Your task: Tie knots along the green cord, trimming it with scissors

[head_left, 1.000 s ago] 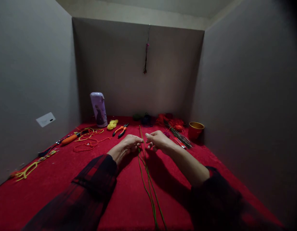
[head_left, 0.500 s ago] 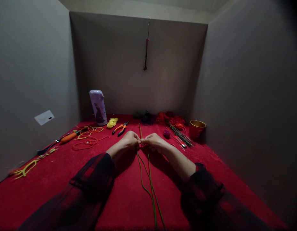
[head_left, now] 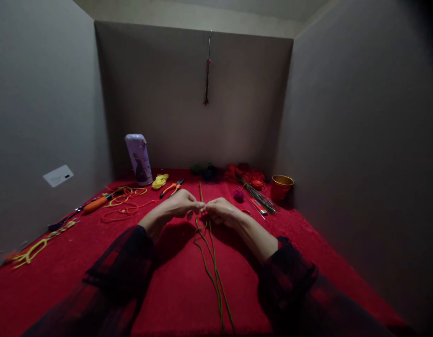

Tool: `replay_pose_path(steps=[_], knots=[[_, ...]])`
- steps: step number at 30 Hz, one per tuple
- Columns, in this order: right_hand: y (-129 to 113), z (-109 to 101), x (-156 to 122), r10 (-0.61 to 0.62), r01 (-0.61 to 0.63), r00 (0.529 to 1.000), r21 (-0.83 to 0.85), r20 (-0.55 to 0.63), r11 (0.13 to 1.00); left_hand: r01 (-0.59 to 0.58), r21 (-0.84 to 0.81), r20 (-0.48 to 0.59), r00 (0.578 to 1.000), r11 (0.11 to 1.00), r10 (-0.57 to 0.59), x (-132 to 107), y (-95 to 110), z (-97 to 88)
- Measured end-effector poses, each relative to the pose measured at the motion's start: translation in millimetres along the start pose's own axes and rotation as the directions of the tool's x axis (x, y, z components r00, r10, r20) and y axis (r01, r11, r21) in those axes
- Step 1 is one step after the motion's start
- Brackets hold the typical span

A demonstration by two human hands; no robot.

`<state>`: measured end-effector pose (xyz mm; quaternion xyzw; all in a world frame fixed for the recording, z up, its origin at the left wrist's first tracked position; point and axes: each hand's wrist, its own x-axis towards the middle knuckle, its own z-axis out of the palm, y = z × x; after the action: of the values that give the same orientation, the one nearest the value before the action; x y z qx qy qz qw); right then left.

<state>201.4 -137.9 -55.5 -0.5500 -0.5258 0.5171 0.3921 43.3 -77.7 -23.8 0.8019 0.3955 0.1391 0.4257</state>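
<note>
Close together at mid-table, my left hand (head_left: 181, 204) and my right hand (head_left: 222, 210) meet at their fingertips. Both are pinched on green cord (head_left: 216, 271), whose long strands trail from under the fingers toward the front edge. A small loop of the cord bends just below my left fingers. Beyond the fingertips a thin, light-coloured stick-like piece (head_left: 201, 188) points away from me; how it joins the cord is hidden. Behind my left hand lie orange-and-black pliers (head_left: 171, 188). To the right of my right hand is a magenta yarn ball (head_left: 238, 195).
A red cloth (head_left: 188, 290) covers the table between grey walls. At left are a purple case (head_left: 139, 159), yellow yarn (head_left: 160, 181), loose red cord (head_left: 120, 213) and an orange-handled tool (head_left: 96, 204). At right are thin sticks (head_left: 260, 197) and a red cup (head_left: 282, 188). A braided strand (head_left: 207, 82) hangs at the back.
My left hand has turned and its fingers have opened out slightly, while the cord below it now bends in a small loop. The whole view has shifted a little.
</note>
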Motion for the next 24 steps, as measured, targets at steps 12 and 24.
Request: replay_pose_path(steps=[12,24], knots=[[1.3,1.0,-8.2,-0.059,0.059,0.998,0.014,0.0,0.998,0.048,-0.121,-0.105,0.993,0.992,-0.061,21.7,-14.3,32.5],[-1.1,19.0,-27.1,-0.19,0.112,0.98,-0.641,-0.053,0.759,0.039,-0.44,-0.148,0.982,0.897,-0.115,13.9,-17.8,40.7]])
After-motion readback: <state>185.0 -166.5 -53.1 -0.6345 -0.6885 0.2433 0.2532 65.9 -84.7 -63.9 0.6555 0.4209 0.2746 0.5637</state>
